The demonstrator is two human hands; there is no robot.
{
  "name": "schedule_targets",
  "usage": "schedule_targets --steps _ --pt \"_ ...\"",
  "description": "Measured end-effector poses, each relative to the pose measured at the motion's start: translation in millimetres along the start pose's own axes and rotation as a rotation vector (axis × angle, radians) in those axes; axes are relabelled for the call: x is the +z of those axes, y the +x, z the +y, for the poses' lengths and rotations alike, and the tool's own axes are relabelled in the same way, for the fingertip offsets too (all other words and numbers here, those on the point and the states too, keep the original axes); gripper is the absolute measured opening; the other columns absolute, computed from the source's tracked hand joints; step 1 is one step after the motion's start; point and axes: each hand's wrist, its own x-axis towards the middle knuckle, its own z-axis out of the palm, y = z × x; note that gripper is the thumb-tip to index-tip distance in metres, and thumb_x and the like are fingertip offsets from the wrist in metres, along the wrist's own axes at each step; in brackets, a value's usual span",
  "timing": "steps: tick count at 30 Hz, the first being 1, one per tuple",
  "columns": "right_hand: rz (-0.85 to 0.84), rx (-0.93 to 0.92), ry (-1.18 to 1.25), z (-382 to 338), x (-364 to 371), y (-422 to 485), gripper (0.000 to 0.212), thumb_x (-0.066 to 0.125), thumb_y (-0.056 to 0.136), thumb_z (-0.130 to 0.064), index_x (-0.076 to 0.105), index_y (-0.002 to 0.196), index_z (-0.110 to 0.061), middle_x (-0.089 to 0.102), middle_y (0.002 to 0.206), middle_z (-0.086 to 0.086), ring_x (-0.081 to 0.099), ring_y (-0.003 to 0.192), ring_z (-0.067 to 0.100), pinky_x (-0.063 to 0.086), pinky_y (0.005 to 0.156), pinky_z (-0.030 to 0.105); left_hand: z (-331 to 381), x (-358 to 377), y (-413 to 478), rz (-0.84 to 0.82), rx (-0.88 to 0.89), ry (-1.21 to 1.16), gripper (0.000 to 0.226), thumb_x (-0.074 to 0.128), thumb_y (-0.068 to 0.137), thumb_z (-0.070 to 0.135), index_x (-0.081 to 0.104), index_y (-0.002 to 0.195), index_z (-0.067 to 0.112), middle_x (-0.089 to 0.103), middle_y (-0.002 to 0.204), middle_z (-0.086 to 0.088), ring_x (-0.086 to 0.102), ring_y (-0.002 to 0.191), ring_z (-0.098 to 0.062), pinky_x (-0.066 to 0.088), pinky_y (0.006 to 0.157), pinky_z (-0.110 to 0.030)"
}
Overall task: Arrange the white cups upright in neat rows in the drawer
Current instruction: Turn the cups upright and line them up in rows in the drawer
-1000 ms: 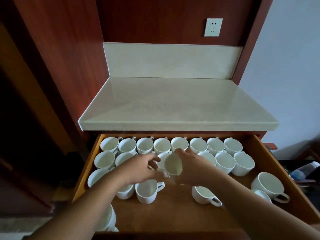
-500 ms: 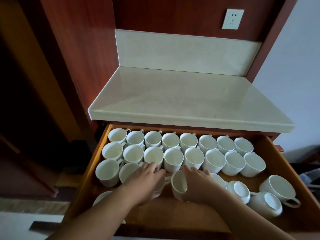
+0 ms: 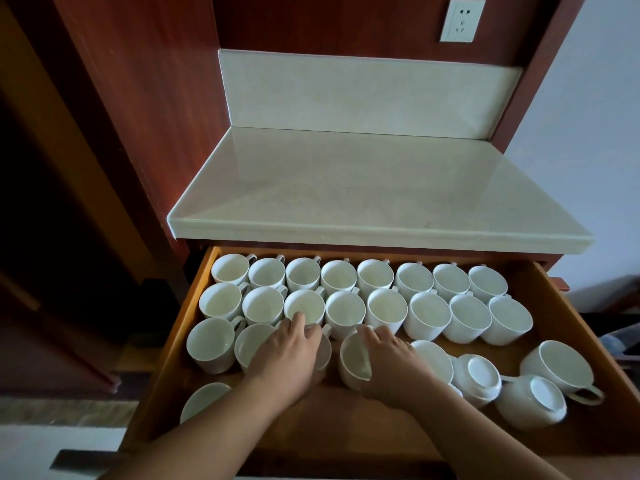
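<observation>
An open wooden drawer (image 3: 180, 327) holds several white cups. Two full rows stand upright at the back (image 3: 375, 277), and a third row starts at the left (image 3: 209, 342). My left hand (image 3: 289, 362) lies over a cup (image 3: 323, 351) in that third row and covers most of it. My right hand (image 3: 389, 367) grips a tilted white cup (image 3: 353, 362) just to its right, mouth facing left. At the right front, two cups (image 3: 483, 374) lie overturned with bases showing, and one upright cup (image 3: 557, 363) stands beside them.
A pale stone counter (image 3: 363, 195) overhangs the drawer's back edge, with a wall socket (image 3: 462, 20) above it. One more cup (image 3: 204, 400) sits at the drawer's front left corner. The drawer floor (image 3: 346, 431) in front of my hands is bare wood.
Both hands came down from above the second row to the third row with the tilted cup. My view has shifted downward and left.
</observation>
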Motion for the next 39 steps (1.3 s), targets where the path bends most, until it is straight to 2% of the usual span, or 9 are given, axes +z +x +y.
schedule_targets --steps 4,9,16,19,24,28,31,36,39 --pt "0.043 -0.003 0.034 1.1 6.5 -1.2 0.092 0.068 0.083 -0.059 0.024 0.155 -0.020 0.042 0.140 0.006 0.046 0.136 0.027 0.041 0.107 0.035 -3.3 2.4 0.0 -0.010 0.019 0.007 0.057 0.061 0.093 0.052 0.042 0.133 0.017 0.040 0.128 -0.009 0.047 0.115 -0.028 0.045 0.091 -0.037" --pt "0.074 0.028 0.102 0.6 15.5 4.9 0.077 0.066 0.082 -0.067 0.039 0.136 -0.019 0.047 0.127 0.005 0.052 0.126 0.027 0.045 0.100 0.035 -13.3 11.2 -4.8 0.025 0.146 0.029 0.034 0.064 0.078 0.013 0.056 0.111 0.017 0.049 0.114 -0.007 0.051 0.104 -0.030 0.050 0.087 -0.039" --pt "0.130 0.043 0.149 -0.9 19.2 13.4 0.080 0.068 0.081 -0.068 0.039 0.138 -0.020 0.047 0.127 0.003 0.054 0.124 0.026 0.048 0.096 0.035 -12.4 19.9 0.0 0.009 0.205 0.109 0.017 0.077 0.072 0.026 0.069 0.085 0.019 0.058 0.091 -0.004 0.058 0.088 -0.028 0.051 0.077 -0.039" --pt "0.134 0.049 0.160 -1.2 19.4 15.6 0.083 0.069 0.080 -0.067 0.039 0.139 -0.019 0.047 0.129 0.002 0.054 0.124 0.026 0.048 0.094 0.035 -13.3 24.3 2.1 0.040 0.215 0.134 0.021 0.083 0.059 0.020 0.065 0.069 0.023 0.054 0.076 0.000 0.057 0.073 -0.025 0.051 0.065 -0.037" --pt "0.160 0.043 0.156 -1.7 22.2 17.7 0.084 0.068 0.079 -0.069 0.039 0.139 -0.018 0.048 0.127 0.003 0.055 0.122 0.026 0.049 0.092 0.035 -11.0 25.3 3.0 0.045 0.227 0.174 0.023 0.081 0.053 0.011 0.064 0.064 0.022 0.054 0.069 0.000 0.058 0.069 -0.025 0.052 0.061 -0.037" --pt "0.151 0.037 0.153 -1.6 21.1 14.5 0.089 0.069 0.078 -0.069 0.037 0.142 -0.017 0.048 0.130 0.004 0.055 0.124 0.027 0.049 0.094 0.035 -12.8 19.1 2.0 0.047 0.223 0.109 0.023 0.084 0.058 0.022 0.064 0.070 0.023 0.056 0.074 0.002 0.060 0.073 -0.024 0.054 0.065 -0.037" --pt "0.118 0.033 0.143 2.4 2.5 10.3 0.091 0.071 0.079 -0.065 0.035 0.149 -0.020 0.046 0.140 0.003 0.049 0.131 0.024 0.045 0.100 0.035 -10.2 2.1 4.7 0.031 0.172 -0.047 0.024 0.070 0.082 0.043 0.067 0.093 0.023 0.060 0.096 0.002 0.058 0.096 -0.024 0.051 0.083 -0.038" --pt "0.176 0.121 0.133 45.1 -58.8 1.2 0.049 0.065 0.092 -0.045 0.057 0.134 -0.023 0.060 0.130 -0.002 0.058 0.119 0.019 0.048 0.093 0.033 24.8 -35.6 28.7 0.018 0.189 -0.287 0.033 0.065 0.090 0.040 0.064 0.121 0.028 0.057 0.121 0.007 0.055 0.113 -0.017 0.046 0.087 -0.031" --pt "0.148 0.212 0.067 86.7 -82.2 -11.8 0.042 0.065 0.091 -0.038 0.061 0.130 -0.021 0.064 0.126 -0.001 0.061 0.112 0.018 0.051 0.091 0.033 62.5 -37.9 43.7 -0.035 0.248 -0.319 0.041 0.066 0.091 0.042 0.058 0.130 0.031 0.053 0.128 0.008 0.056 0.117 -0.017 0.047 0.089 -0.032"
